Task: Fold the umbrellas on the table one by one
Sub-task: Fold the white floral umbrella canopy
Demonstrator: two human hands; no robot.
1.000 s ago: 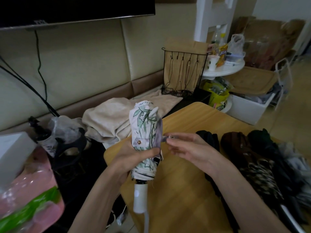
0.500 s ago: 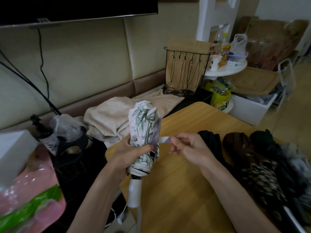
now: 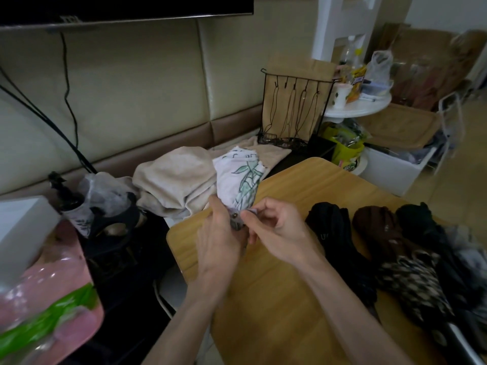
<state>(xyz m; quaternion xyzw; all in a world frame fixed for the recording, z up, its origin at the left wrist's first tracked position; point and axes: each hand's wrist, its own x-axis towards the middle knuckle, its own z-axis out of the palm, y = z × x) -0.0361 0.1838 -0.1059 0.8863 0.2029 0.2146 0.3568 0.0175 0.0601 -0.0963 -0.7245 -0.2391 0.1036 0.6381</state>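
Observation:
A white umbrella with a green leaf print (image 3: pixel 241 177) stands rolled up above the near left corner of the wooden table (image 3: pixel 287 299). My left hand (image 3: pixel 220 238) grips its lower part and hides the handle. My right hand (image 3: pixel 276 230) pinches the small closing strap (image 3: pixel 249 212) against the umbrella, right beside a metal snap. Three dark folded umbrellas lie side by side on the right of the table: a black one (image 3: pixel 340 246), a brown patterned one (image 3: pixel 395 256) and another dark one (image 3: pixel 432 233).
A beige cloth (image 3: pixel 179 180) lies heaped on the bench behind the table. A black wire rack (image 3: pixel 292 111) stands further back. Left of the table are a pump bottle (image 3: pixel 68 198), a white box (image 3: pixel 23 230) and a pink-and-green plastic pack (image 3: pixel 47 309). White storage bins (image 3: pixel 392 172) sit at right.
My right hand has brought the strap, earlier stretched out to the right, across to the umbrella by the snap. The umbrella now tilts away, and my left hand has turned over it.

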